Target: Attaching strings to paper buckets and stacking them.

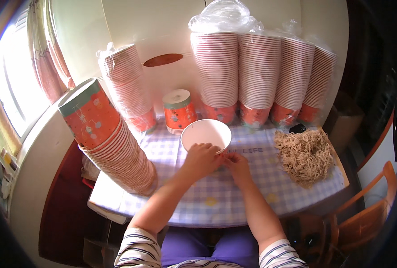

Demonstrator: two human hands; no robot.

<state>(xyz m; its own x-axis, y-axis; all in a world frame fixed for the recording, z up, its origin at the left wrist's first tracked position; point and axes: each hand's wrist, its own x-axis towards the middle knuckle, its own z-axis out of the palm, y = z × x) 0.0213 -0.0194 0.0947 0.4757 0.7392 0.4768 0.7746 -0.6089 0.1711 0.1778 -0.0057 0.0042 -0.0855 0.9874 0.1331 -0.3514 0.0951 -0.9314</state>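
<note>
A large paper cup (203, 130) with a white inside is tipped on the table before me, its wide mouth facing up and toward me. My left hand (202, 157) grips its near rim, fingers bent over the edge. Right beside it, my right hand (237, 165) is closed in a pinch at the rim's near right, its fingertips almost meeting the left ones. What lies between those fingertips is too small to make out. The cup's outer wall is mostly hidden by my hands. To the right lies a tangled heap of beige string (305, 156).
A tall leaning stack of orange-and-green paper cups (118, 154) rises at left. Behind stand a short upside-down stack (179, 111) and several plastic-wrapped stacks (259, 71). A small black object (297, 128) touches the string. The checked tablecloth (225, 207) covers the table; a wooden chair (368, 214) stands right.
</note>
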